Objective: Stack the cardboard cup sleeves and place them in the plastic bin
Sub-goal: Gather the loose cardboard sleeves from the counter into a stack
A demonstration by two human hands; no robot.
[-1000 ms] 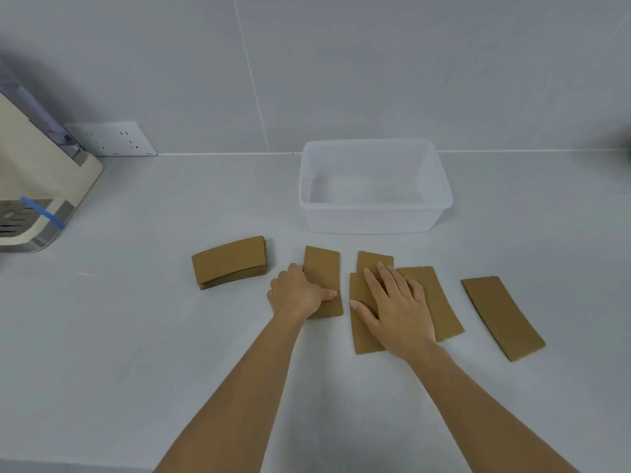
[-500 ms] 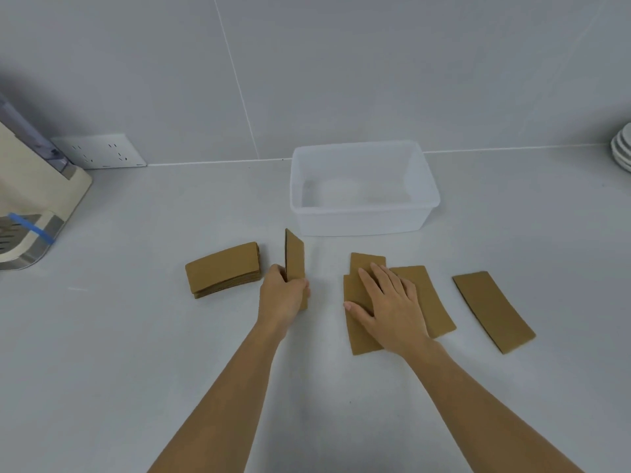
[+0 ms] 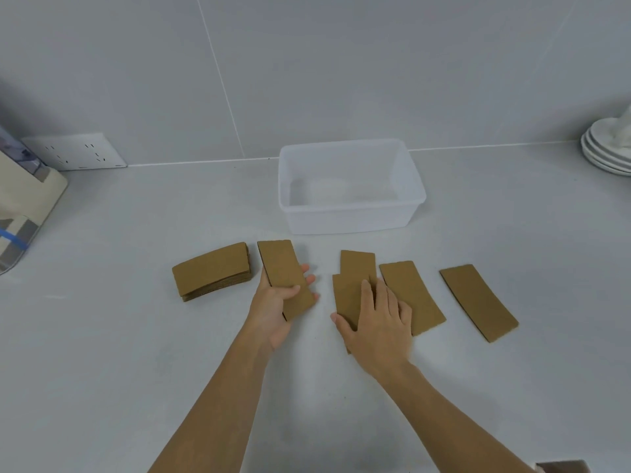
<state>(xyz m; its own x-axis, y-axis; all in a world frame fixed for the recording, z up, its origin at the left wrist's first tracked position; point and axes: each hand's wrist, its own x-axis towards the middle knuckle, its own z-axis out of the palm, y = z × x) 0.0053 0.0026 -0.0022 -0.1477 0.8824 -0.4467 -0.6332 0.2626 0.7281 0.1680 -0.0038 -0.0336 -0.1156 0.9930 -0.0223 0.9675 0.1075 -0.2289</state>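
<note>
One plain sleeve [image 3: 285, 278] gripped by left hand [image 3: 275, 308], no print visible

Bin [image 3: 351, 218] behind sleeves, stack [image 3: 213, 271] left, loose sleeves [image 3: 478, 302] right, seemingly overlapping mid-row.

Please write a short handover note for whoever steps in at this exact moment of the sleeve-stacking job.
Left hand: grip closed on one sleeve, lifted off the counter just right of the stack.
Right hand: flat, palm down on two overlapping sleeves, nothing gripped.
Loose on the counter: one sleeve beside the right hand, another sleeve farther right.
Plastic bin: behind the sleeves, empty.
Done: part of the stack is built.
Left: add the held sleeve and the four loose ones, then put the stack in the bin.
</note>
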